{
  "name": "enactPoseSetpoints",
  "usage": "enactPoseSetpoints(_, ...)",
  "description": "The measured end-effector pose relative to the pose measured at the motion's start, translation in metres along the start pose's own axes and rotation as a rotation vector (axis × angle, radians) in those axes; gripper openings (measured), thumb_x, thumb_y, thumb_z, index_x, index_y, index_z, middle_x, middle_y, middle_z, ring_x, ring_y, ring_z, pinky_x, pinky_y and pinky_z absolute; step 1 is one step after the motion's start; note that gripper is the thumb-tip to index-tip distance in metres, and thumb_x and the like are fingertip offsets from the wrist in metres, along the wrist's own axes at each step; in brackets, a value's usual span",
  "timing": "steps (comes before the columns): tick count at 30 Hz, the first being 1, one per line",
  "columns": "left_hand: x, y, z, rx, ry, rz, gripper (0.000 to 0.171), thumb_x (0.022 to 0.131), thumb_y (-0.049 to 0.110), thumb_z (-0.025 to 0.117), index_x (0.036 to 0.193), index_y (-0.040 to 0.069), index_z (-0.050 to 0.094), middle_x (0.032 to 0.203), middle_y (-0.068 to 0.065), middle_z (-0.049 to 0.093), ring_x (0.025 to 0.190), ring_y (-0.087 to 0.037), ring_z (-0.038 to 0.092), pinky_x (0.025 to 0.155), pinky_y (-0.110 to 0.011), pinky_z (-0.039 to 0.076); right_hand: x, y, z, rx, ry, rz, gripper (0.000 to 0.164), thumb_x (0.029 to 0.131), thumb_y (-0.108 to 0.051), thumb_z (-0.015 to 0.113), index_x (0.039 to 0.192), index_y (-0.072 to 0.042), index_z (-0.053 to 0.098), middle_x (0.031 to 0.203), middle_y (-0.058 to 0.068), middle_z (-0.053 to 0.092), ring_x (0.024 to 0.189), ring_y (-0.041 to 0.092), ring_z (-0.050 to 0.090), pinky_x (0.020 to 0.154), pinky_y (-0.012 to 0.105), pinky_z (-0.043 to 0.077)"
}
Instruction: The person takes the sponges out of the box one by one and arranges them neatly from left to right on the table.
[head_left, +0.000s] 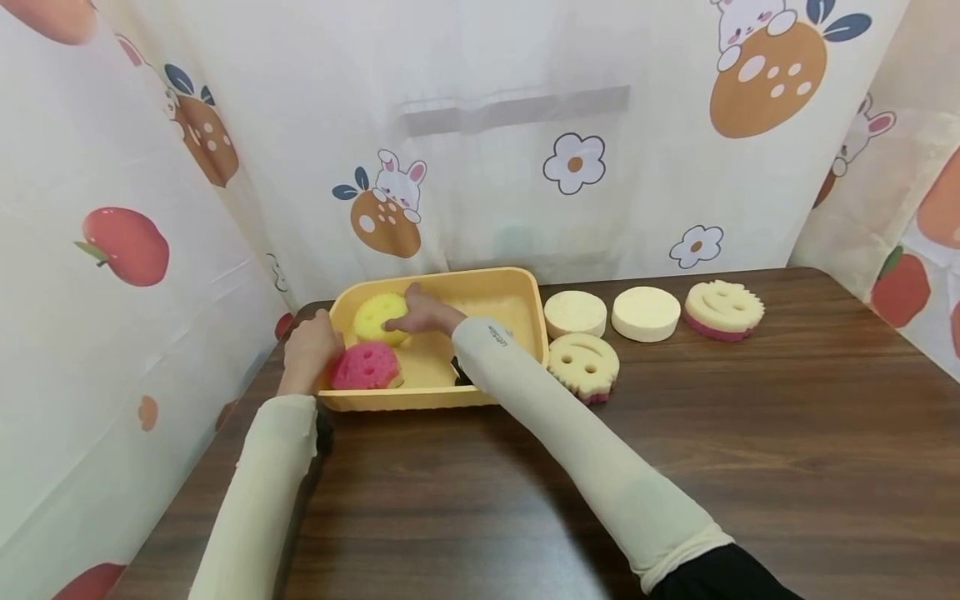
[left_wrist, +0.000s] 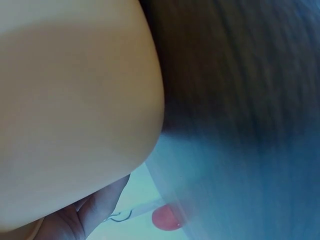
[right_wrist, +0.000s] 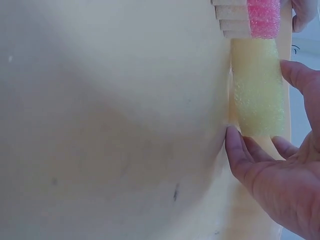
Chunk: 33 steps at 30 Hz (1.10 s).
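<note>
Taking the yellow tray (head_left: 416,400) as my dial, with twelve on its far wall by the curtain (head_left: 495,192), I have my right hand (head_left: 429,315) reaching over its near wall to the yellow sponge (head_left: 370,317) at ten o'clock inside. My thumb and fingers grip that sponge from opposite sides; the right wrist view shows it edge-on between them.

My left hand (head_left: 309,354) is at nine o'clock, against the tray's left wall. I cannot tell whether those fingers close round the rim. Just beside it, at eight o'clock inside the tray, lies the pink sponge (head_left: 365,367), pink face up with holes in it and a cream layer beneath, nearer to me than the yellow one.

Out on the dark wooden surface (head_left: 450,500), close to three o'clock, a row runs away from the tray: a plain cream disc (head_left: 575,314) just beside the wall, a second cream disc (head_left: 646,314) and, farthest out, a smiling cream sponge (head_left: 723,307) with a pink underside. Between three and four, a second smiling sponge (head_left: 585,365) sits near the tray's right wall. Pale sleeves (head_left: 258,492) cover both my forearms.
</note>
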<state>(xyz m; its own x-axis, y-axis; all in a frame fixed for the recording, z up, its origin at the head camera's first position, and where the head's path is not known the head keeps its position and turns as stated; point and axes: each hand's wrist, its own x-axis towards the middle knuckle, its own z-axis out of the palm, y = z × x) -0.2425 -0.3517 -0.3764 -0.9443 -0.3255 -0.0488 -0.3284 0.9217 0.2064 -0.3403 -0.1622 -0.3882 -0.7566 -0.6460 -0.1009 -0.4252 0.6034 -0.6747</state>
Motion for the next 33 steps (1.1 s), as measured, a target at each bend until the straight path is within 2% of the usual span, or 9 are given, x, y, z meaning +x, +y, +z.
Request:
enactPoseSetpoints(5, 0.0008, -0.0004, 0.0016, 0.006, -0.007, -0.011, 0.047, 0.099, 0.021, 0.045, 0.133, -0.011, 0.039, 0.114, -0.034, 0.057, 0.098, -0.046, 0.061, 0.09, -0.062, 0.053, -0.0001, 0.0019, 0.0009, 0.012, 0.017, -0.012, 0.095, 0.089, -0.046, 0.067, 0.15, 0.007, 0.017, 0.144, 0.025, 0.049, 0.129, 0.028, 0.053, 0.114, 0.036, 0.041)
enactPoseSetpoints(14, 0.0018, -0.0013, 0.0016, 0.005, 0.007, -0.005, 0.047, 0.099, 0.022, 0.045, 0.132, -0.011, 0.039, 0.113, -0.034, 0.057, 0.098, -0.047, 0.061, 0.09, -0.063, 0.052, -0.0018, 0.0018, -0.0021, 0.069, 0.042, -0.033, 0.077, 0.091, -0.038, 0.066, 0.142, 0.005, 0.028, 0.129, 0.02, 0.056, 0.117, 0.024, 0.054, 0.108, 0.031, 0.043)
enactPoseSetpoints(22, 0.0001, -0.0016, 0.0003, 0.0, 0.01, -0.009, 0.047, 0.098, 0.021, 0.043, 0.133, -0.01, 0.039, 0.114, -0.034, 0.057, 0.099, -0.048, 0.06, 0.09, -0.063, 0.052, -0.0047, 0.0017, -0.0057, 0.119, 0.048, -0.027, 0.067, 0.093, -0.036, 0.064, 0.139, 0.003, 0.034, 0.122, 0.017, 0.056, 0.106, 0.022, 0.052, 0.099, 0.029, 0.044)
enactPoseSetpoints(28, -0.0024, 0.0021, -0.0007, -0.001, 0.005, -0.018, 0.047, 0.098, 0.02, 0.044, 0.134, -0.01, 0.039, 0.116, -0.034, 0.057, 0.1, -0.047, 0.06, 0.093, -0.063, 0.051, -0.0039, 0.006, -0.0073, 0.16, 0.049, -0.02, 0.063, 0.094, -0.033, 0.061, 0.139, 0.002, 0.034, 0.11, 0.01, 0.053, 0.095, 0.019, 0.05, 0.09, 0.025, 0.044)
enactPoseSetpoints(33, -0.0032, 0.0034, 0.0, -0.003, 0.006, -0.019, 0.046, 0.097, 0.019, 0.044, 0.132, -0.01, 0.04, 0.114, -0.034, 0.058, 0.099, -0.046, 0.061, 0.092, -0.063, 0.051, -0.0038, 0.0093, -0.0082, 0.163, 0.053, -0.032, 0.06, 0.095, -0.031, 0.058, 0.138, 0.003, 0.035, 0.11, 0.011, 0.052, 0.095, 0.019, 0.048, 0.093, 0.027, 0.043)
